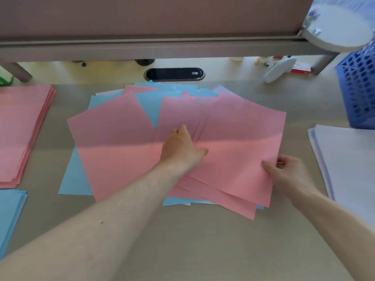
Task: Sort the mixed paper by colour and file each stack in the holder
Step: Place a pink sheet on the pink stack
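Mixed paper [113,138] lies in a messy heap in the middle of the bench [182,240]. Most of the sheets on top are pink. Blue ones peek out at the back, on the left side and along the near edge, and a few pale ones show at the back too. The sheets lie fanned out and crooked, one over the other.

The left hand [182,147] rests on the pink sheets in the middle of the heap. Its thumb points to the right and there is a ring on one finger. Its fingers reach forward to the edge of a sheet, and I cannot tell if they hold anything.

The right hand [284,171] pinches the right edge of the top pink sheet [243,142], with the thumb on top and the fingers curled round the edge.

A pink stack [24,128] sits on the left of the bench, well apart from the heap. A blue stack [10,216] lies just in front of it at the near left corner. A white stack [345,159] lies on the right. The blue holder [359,88], full of little holes, stands behind the white stack at the far right. A black slot [174,74] is set in the bench behind the heap.
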The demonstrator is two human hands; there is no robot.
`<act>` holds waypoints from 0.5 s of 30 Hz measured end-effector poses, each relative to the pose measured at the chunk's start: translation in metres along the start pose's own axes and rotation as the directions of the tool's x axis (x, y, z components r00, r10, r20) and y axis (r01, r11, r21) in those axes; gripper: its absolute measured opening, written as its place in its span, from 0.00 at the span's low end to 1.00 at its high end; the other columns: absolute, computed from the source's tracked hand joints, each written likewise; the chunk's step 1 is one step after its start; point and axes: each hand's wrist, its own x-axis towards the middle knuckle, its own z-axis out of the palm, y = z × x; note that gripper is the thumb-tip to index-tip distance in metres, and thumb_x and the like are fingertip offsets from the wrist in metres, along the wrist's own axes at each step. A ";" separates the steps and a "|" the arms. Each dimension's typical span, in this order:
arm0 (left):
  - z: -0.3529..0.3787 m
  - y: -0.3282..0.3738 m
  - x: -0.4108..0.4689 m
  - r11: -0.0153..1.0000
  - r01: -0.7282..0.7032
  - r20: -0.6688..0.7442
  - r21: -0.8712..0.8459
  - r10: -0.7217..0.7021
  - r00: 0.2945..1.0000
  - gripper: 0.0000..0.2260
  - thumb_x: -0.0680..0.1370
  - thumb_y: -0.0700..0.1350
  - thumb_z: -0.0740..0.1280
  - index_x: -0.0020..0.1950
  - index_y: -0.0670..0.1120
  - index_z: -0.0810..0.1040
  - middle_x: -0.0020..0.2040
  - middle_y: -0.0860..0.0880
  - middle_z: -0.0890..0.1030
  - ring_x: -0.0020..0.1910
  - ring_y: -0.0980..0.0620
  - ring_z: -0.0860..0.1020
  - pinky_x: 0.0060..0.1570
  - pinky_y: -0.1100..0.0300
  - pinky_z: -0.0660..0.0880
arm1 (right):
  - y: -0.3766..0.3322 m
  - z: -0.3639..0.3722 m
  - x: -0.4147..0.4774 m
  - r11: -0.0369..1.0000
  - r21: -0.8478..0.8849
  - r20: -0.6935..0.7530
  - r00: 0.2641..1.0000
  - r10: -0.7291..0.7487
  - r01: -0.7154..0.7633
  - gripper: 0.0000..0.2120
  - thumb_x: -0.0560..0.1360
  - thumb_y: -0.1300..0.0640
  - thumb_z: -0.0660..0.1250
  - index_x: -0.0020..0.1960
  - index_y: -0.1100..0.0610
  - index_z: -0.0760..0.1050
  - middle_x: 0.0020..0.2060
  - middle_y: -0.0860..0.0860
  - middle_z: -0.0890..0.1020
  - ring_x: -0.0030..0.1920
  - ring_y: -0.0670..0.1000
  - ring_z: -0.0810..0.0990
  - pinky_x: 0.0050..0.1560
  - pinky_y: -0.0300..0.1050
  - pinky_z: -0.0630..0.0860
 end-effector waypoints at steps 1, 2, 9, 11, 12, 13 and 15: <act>0.002 0.005 0.003 0.999 0.039 0.013 0.014 -0.039 0.999 0.35 0.73 0.56 0.76 0.73 0.42 0.66 0.69 0.41 0.71 0.68 0.41 0.73 0.66 0.53 0.71 | 0.001 0.001 0.000 1.000 -0.016 0.026 1.000 -0.005 0.005 0.03 0.78 0.59 0.69 0.45 0.55 0.80 0.41 0.51 0.84 0.39 0.49 0.82 0.38 0.45 0.76; 0.004 0.010 0.006 0.997 0.076 0.021 0.023 -0.076 0.997 0.34 0.73 0.56 0.76 0.70 0.41 0.67 0.68 0.41 0.72 0.67 0.41 0.74 0.62 0.53 0.73 | 0.002 0.002 0.001 0.999 -0.038 0.044 0.999 -0.015 0.016 0.04 0.77 0.59 0.69 0.44 0.54 0.79 0.40 0.50 0.84 0.39 0.50 0.82 0.39 0.46 0.77; 0.003 0.019 0.025 0.974 0.210 0.106 -0.082 -0.201 0.974 0.20 0.72 0.53 0.78 0.57 0.41 0.83 0.54 0.43 0.85 0.54 0.43 0.84 0.50 0.56 0.78 | 0.006 0.012 0.001 0.981 -0.162 0.045 0.994 -0.100 0.106 0.03 0.76 0.58 0.69 0.43 0.54 0.80 0.37 0.50 0.83 0.39 0.51 0.82 0.34 0.41 0.72; 0.004 0.020 0.021 0.977 0.162 0.123 -0.135 -0.146 0.982 0.12 0.75 0.48 0.74 0.52 0.41 0.85 0.50 0.43 0.86 0.52 0.43 0.85 0.51 0.54 0.80 | 0.006 0.012 0.000 0.979 -0.165 0.044 0.992 -0.115 0.121 0.02 0.76 0.58 0.69 0.44 0.53 0.79 0.37 0.48 0.83 0.38 0.49 0.81 0.33 0.40 0.71; 0.002 0.019 0.016 0.979 0.130 0.099 -0.156 -0.115 0.988 0.09 0.76 0.46 0.71 0.49 0.41 0.85 0.48 0.42 0.87 0.50 0.43 0.85 0.49 0.54 0.80 | 0.005 0.012 -0.001 0.976 -0.168 0.039 0.990 -0.132 0.137 0.02 0.76 0.58 0.70 0.44 0.53 0.79 0.37 0.48 0.83 0.37 0.48 0.81 0.33 0.40 0.71; -0.001 0.015 0.012 0.979 0.108 0.051 -0.174 -0.101 0.994 0.08 0.77 0.46 0.70 0.47 0.42 0.85 0.47 0.42 0.86 0.49 0.42 0.84 0.47 0.54 0.78 | 0.003 0.013 -0.001 0.974 -0.167 0.024 0.988 -0.151 0.153 0.02 0.75 0.57 0.70 0.45 0.52 0.79 0.36 0.47 0.83 0.36 0.46 0.80 0.33 0.39 0.70; -0.013 -0.002 0.005 0.972 0.129 -0.050 -0.196 -0.141 0.989 0.11 0.76 0.48 0.69 0.44 0.42 0.84 0.44 0.41 0.86 0.46 0.41 0.84 0.45 0.53 0.78 | -0.004 0.020 -0.002 0.973 -0.149 -0.020 0.983 -0.183 0.178 0.06 0.75 0.54 0.73 0.49 0.51 0.78 0.37 0.44 0.81 0.37 0.42 0.78 0.34 0.37 0.68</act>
